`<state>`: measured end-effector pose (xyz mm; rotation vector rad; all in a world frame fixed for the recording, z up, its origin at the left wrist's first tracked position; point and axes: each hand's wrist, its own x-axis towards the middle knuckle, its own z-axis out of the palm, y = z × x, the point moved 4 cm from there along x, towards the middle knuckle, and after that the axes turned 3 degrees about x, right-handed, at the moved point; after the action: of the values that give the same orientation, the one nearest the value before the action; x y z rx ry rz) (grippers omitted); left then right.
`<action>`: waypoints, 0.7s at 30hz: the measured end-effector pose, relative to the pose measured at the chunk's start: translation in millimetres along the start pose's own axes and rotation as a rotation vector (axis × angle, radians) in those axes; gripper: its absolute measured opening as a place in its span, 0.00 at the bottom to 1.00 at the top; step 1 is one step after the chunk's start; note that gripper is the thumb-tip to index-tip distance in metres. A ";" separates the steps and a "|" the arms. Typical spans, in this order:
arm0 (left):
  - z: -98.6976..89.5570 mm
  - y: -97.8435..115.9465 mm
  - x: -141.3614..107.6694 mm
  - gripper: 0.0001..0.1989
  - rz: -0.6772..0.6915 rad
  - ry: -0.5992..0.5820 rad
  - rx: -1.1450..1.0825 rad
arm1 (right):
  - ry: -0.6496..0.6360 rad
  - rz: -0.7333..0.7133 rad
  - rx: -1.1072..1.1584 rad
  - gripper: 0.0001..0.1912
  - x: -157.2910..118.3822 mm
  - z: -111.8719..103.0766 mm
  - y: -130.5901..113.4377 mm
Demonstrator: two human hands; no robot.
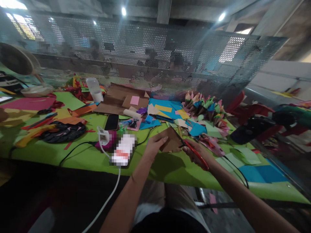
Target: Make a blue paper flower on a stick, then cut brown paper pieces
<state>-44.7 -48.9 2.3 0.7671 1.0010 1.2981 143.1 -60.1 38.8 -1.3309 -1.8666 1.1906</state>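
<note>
My left hand is closed on the left edge of a piece of brown paper, thumb on top. Red-handled scissors are in my right hand, their dark blades lying along the paper's right side and pointing away from me. Whether the blades are parted is hard to make out. Both hands are above the green table, near its front edge. Blue and yellow paper scraps lie just beyond the scissors.
A charging phone and a purple power strip sit left of my hands, cables trailing. Folded paper flowers cluster at the back right. A clear bottle and brown sheets stand behind. A perforated metal screen closes the far side.
</note>
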 end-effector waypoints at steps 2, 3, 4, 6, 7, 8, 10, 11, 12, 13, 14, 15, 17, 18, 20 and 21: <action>0.8 0.6 -1.5 0.25 -0.007 -0.005 0.003 | 0.015 0.008 0.010 0.27 0.0 1.8 1.2; 1.1 0.6 -2.2 0.25 -0.011 -0.007 0.007 | 0.023 0.011 0.009 0.26 -0.3 2.6 1.4; 1.3 0.6 -2.5 0.24 -0.016 -0.005 0.010 | 0.032 0.015 0.007 0.26 -0.6 3.1 1.7; 0.9 0.4 -2.4 0.24 -0.017 0.007 0.008 | 0.045 0.022 0.004 0.25 -0.5 2.7 3.0; 0.1 0.5 -1.8 0.23 -0.010 0.022 0.002 | 0.054 0.024 0.002 0.25 0.6 1.0 4.0; -1.1 0.7 -1.0 0.24 0.001 0.044 -0.005 | 0.069 0.022 -0.002 0.26 2.7 -2.3 5.2; -4.8 0.9 1.6 0.24 0.027 0.098 -0.027 | 0.121 -0.008 -0.050 0.25 11.2 -14.2 6.4; -6.9 0.5 3.1 0.23 0.033 0.125 -0.042 | 0.164 -0.037 -0.103 0.25 17.8 -23.0 5.8; -9.3 -0.2 4.7 0.23 0.033 0.158 -0.060 | 0.205 -0.073 -0.184 0.24 26.1 -32.6 4.0; -11.8 -1.3 6.3 0.22 0.025 0.195 -0.080 | 0.248 -0.112 -0.281 0.24 35.9 -42.7 1.4; -14.4 -2.6 7.5 0.21 0.012 0.239 -0.101 | 0.305 -0.142 -0.385 0.24 47.0 -53.2 -1.7; -16.6 -3.8 8.4 0.20 -0.003 0.281 -0.121 | 0.345 -0.156 -0.495 0.23 59.7 -62.6 -4.6; -18.8 -4.9 9.1 0.18 -0.018 0.334 -0.163 | 0.353 -0.083 -0.716 0.21 89.7 -76.6 -5.9; -18.6 -4.6 8.9 0.17 -0.018 0.338 -0.184 | 0.343 -0.014 -0.806 0.21 105.7 -81.6 -4.5; -16.8 -3.0 7.6 0.15 -0.015 0.320 -0.214 | 0.334 0.019 -0.855 0.21 137.4 -86.4 -2.9; -15.9 -2.0 6.7 0.14 -0.016 0.310 -0.223 | 0.326 0.026 -0.875 0.21 152.7 -86.5 -1.4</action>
<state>-58.5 -43.8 -7.0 0.3936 1.0809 1.5152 158.9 111.6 70.8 -1.8392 -2.1874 0.0811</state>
